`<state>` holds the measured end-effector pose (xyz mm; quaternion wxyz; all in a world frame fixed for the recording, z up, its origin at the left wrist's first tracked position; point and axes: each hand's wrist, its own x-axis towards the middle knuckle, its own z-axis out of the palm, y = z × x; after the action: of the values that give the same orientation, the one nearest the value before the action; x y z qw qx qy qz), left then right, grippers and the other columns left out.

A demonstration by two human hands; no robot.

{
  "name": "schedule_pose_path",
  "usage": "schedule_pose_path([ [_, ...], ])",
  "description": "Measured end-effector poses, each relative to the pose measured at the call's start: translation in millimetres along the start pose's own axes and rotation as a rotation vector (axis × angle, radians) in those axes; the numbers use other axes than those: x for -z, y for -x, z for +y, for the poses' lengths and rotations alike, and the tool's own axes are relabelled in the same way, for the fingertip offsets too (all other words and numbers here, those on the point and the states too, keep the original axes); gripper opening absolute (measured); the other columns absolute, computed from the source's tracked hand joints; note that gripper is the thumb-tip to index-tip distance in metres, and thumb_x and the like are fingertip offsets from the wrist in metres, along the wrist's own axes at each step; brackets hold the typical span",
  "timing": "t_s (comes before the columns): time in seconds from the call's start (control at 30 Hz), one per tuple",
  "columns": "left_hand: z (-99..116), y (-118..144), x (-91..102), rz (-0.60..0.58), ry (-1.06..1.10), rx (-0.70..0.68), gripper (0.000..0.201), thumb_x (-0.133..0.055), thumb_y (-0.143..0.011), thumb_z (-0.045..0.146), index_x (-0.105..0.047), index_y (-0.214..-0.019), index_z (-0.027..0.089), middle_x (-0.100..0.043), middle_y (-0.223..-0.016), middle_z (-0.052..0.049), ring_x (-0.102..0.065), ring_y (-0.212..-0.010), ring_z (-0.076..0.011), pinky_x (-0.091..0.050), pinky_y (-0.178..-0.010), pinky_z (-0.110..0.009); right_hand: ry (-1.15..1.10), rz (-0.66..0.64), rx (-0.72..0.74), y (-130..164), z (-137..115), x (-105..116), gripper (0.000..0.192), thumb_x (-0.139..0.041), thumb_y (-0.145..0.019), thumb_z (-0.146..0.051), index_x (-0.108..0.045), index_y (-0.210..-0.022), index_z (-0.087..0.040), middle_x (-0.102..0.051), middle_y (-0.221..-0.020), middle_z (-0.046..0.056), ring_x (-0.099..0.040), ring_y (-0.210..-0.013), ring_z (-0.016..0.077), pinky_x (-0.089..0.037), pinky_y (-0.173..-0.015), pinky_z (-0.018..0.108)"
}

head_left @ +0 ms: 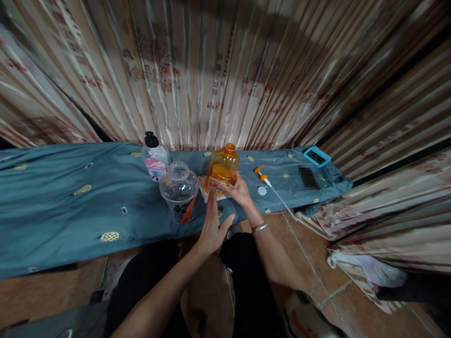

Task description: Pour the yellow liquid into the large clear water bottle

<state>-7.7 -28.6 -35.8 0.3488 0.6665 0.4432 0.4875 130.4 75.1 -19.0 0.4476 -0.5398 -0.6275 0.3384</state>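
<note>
The right hand (239, 190) has its grip curled on the lower right side of the orange bottle (222, 164), which is uncapped, between the table's (137, 206) front and back edges. The left hand (213, 230) is spread open, fingertips at the bottle's lower front; I cannot tell if they touch. A clear jar (179, 188) stands left; a pump (264, 178) lies right, its tube crossing the front edge.

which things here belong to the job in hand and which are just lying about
Likely in the job:
orange bottle, at the right hand
orange-headed pump, matching the bottle's colour
perhaps the clear jar, open

Likely just lying about:
black-topped bottle
white disc
blue-framed device
</note>
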Motion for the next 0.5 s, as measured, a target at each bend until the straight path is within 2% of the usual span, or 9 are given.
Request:
schedule_pose_path([
  [0.1,19.4,3.3,10.1,-0.047,-0.028,-0.081,0.068,-0.057,-0.095,0.035,-0.031,-0.156,0.023,-0.034,-0.165,-0.017,-0.032,-0.155,-0.0294,-0.031,-0.126,-0.054,-0.045,-0.01,0.019,1.7,2.1,1.7,0.048,-0.078,-0.089,-0.031,-0.058,-0.131,-0.016,-0.07,-0.124,0.01,-0.069,-0.114,0.0274,-0.054,-0.102,0.051],
  [0.2,40.7,19.0,31.1,-0.05,-0.079,-0.121,0.049,-0.061,-0.093,0.031,-0.052,-0.141,0.025,-0.054,-0.15,-0.014,-0.051,-0.142,-0.0282,-0.044,-0.119,-0.05,-0.045,-0.01,0.004,6.4,3.4,7.0,0.057,-0.077,-0.09,-0.036,-0.053,-0.139,-0.017,-0.068,-0.131,0.012,-0.067,-0.118,0.0287,-0.053,-0.104,0.053],
  [0.27,49.6,34.4,51.3,0.029,-0.136,-0.127,0.039,-0.063,-0.092,0.029,-0.058,-0.131,0.027,-0.064,-0.134,-0.011,-0.063,-0.127,-0.026,-0.053,-0.11,-0.046,-0.018,0.018,-0.019,15.6,3.5,14.1,0.061,-0.076,-0.09,-0.04,-0.051,-0.142,-0.019,-0.065,-0.135,0.013,-0.065,-0.122,0.0302,-0.05,-0.107,0.056],
  [0.33,51.2,47.3,73.5,0.171,-0.206,-0.125,0.037,-0.068,-0.089,0.029,-0.061,-0.125,0.028,-0.067,-0.123,-0.007,-0.066,-0.117,-0.025,-0.055,-0.105,-0.044,0.011,0.048,-0.043,31.1,2.4,22.5,0.063,-0.077,-0.089,-0.041,-0.051,-0.142,-0.019,-0.064,-0.135,0.013,-0.062,-0.125,0.0317,-0.047,-0.11,0.058],
  [0.4,44.5,51.3,92.9,0.36,-0.257,-0.085,0.046,-0.077,-0.081,0.031,-0.06,-0.124,0.027,-0.065,-0.124,-0.007,-0.064,-0.121,-0.0267,-0.052,-0.109,-0.047,0.023,0.047,-0.06,51.3,-0.2,28.4,0.062,-0.081,-0.085,-0.039,-0.055,-0.138,-0.018,-0.067,-0.13,0.013,-0.064,-0.122,0.0322,-0.046,-0.11,0.059],
  [0.47,31.7,43.3,105.5,0.507,-0.214,-0.024,0.079,-0.086,-0.072,0.035,-0.048,-0.14,0.024,-0.055,-0.142,-0.012,-0.054,-0.136,-0.0307,-0.044,-0.117,-0.051,0.004,0.016,-0.062,72.8,-3.2,28.1,0.05,-0.078,-0.088,-0.038,-0.061,-0.131,-0.017,-0.069,-0.127,0.012,-0.065,-0.121,0.031,-0.046,-0.11,0.058],
  [0.5,24.2,35.4,108.6,0.52,-0.184,0.019,0.094,-0.088,-0.067,0.037,-0.04,-0.147,0.024,-0.047,-0.151,-0.015,-0.046,-0.144,-0.0324,-0.038,-0.121,-0.053,-0.015,-0.006,-0.059,82.9,-4.4,25.1,0.048,-0.077,-0.089,-0.037,-0.061,-0.13,-0.018,-0.069,-0.127,0.012,-0.065,-0.121,0.0303,-0.046,-0.11,0.057],
])
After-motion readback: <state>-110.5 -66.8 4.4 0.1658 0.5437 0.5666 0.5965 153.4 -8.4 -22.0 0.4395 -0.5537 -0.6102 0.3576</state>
